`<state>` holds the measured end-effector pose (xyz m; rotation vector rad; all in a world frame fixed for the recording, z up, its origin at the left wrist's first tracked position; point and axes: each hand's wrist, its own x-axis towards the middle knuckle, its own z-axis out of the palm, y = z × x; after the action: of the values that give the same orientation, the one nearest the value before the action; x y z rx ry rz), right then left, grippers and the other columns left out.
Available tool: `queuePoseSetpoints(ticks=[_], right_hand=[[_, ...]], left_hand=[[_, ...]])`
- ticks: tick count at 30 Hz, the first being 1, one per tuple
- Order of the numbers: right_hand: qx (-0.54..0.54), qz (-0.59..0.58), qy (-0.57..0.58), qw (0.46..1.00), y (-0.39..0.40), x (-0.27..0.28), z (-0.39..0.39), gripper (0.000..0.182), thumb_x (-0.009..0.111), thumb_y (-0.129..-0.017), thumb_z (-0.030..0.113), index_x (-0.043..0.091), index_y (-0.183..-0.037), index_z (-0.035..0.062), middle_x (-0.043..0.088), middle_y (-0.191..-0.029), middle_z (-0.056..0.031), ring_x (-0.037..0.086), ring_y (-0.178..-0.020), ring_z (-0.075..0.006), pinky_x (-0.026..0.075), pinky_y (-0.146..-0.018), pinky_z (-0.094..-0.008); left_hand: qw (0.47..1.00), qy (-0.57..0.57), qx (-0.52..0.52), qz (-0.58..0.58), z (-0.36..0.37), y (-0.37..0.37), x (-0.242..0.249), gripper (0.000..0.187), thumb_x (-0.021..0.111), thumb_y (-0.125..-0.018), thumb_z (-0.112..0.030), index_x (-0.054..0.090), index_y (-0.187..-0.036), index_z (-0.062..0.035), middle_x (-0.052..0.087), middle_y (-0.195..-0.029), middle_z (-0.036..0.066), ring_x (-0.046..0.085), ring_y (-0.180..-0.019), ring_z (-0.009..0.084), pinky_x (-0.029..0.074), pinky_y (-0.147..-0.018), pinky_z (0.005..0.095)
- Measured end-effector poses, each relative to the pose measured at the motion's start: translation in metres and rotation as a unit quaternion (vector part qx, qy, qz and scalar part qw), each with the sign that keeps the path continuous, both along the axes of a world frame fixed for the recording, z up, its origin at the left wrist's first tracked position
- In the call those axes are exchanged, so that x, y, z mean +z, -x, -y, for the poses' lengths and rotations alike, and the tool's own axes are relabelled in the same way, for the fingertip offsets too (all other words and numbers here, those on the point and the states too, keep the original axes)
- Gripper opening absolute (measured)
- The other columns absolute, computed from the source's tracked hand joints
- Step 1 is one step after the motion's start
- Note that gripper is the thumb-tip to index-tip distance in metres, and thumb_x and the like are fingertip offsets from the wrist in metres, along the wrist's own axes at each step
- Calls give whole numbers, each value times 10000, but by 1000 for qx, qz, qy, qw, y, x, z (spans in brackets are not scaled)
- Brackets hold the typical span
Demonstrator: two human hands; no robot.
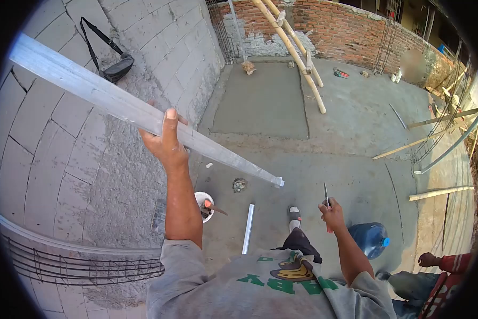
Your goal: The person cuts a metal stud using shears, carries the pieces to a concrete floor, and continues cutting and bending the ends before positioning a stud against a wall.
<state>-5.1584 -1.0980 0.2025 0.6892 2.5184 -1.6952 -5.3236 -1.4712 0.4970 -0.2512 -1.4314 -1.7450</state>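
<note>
A long pale metal bar (90, 87) runs from the upper left down to the middle. My left hand (167, 137) is wrapped round it, thumb on top; its lower end hangs free over the floor. In my right hand (332, 213) is a small pointed tool (326, 191), tip upward, with a bit of red showing below the fist. What kind of tool it is, I cannot tell. Below the bar, a white bucket (200, 196) holds a tool with an orange part. A short metal strip (248, 228) lies on the floor beside it.
A blue water jug (367, 239) lies right of my right arm. Beyond it a person in red (451, 264) is partly visible. A bamboo ladder (297, 48) leans at the back. Rebar (79, 263) crosses the lower left. A black bag (119, 67) hangs on the block wall.
</note>
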Motion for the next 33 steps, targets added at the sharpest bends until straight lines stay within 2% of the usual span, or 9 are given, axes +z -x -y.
queuePoseSetpoints(ticks=[3,8,15,22,25,29,31,32,33], right_hand=[[-10,39,56,998,77,6,-39,190,662,-847,198,560,-881,41,559,-692,-41,556,-533,-135,471,-510,-290],[64,29,102,992,230,38,-68,201,658,-858,236,585,-894,52,587,-741,-32,569,-620,-128,474,-565,-287],[95,6,228,969,410,58,-37,176,633,-881,232,603,-907,60,609,-789,-21,583,-729,-122,473,-647,-280],[127,49,219,966,584,37,13,150,653,-854,148,576,-785,38,553,-661,-19,505,-573,-106,434,-552,-279],[130,47,167,976,655,27,19,157,663,-856,174,595,-828,36,589,-705,-34,542,-584,-129,464,-565,-291],[84,17,161,983,731,61,40,201,646,-880,206,574,-797,37,554,-653,-18,518,-569,-111,438,-544,-276],[72,2,157,985,771,43,38,230,622,-908,235,568,-809,34,552,-648,-24,531,-569,-118,446,-534,-287],[68,8,163,984,796,36,39,225,605,-916,228,561,-804,38,553,-646,-27,538,-560,-122,456,-527,-288],[66,14,152,986,820,32,39,219,590,-920,220,555,-797,42,559,-646,-30,546,-553,-128,466,-523,-290]], left_hand=[[999,-10,32,0,-24,61,5,632,720,-816,-160,375,-1309,35,578,-799,106,608,-621,197,498,-563,324],[996,-11,88,19,-39,142,-13,608,717,-826,-154,383,-1298,33,603,-816,119,621,-667,203,509,-627,335],[991,-15,114,70,-33,263,-37,549,721,-822,-79,421,-1269,30,622,-861,109,629,-760,201,502,-732,336],[987,48,121,98,-5,447,-76,480,758,-813,-70,499,-1208,13,601,-923,50,577,-839,134,466,-772,287],[990,33,68,117,1,527,-75,463,789,-802,-119,534,-1144,60,619,-890,53,581,-810,117,478,-741,280],[984,46,53,164,13,618,-70,418,791,-807,-137,559,-1109,38,625,-894,44,583,-807,122,479,-742,282],[988,45,53,139,24,673,-77,358,810,-789,-157,590,-1019,7,633,-888,37,586,-800,129,482,-738,286],[982,56,48,172,30,698,-83,507,824,-765,-176,543,-1142,13,613,-915,36,572,-837,122,473,-755,281],[985,36,33,168,33,723,-89,496,827,-752,-168,548,-1120,11,615,-896,35,579,-825,124,479,-745,289]])
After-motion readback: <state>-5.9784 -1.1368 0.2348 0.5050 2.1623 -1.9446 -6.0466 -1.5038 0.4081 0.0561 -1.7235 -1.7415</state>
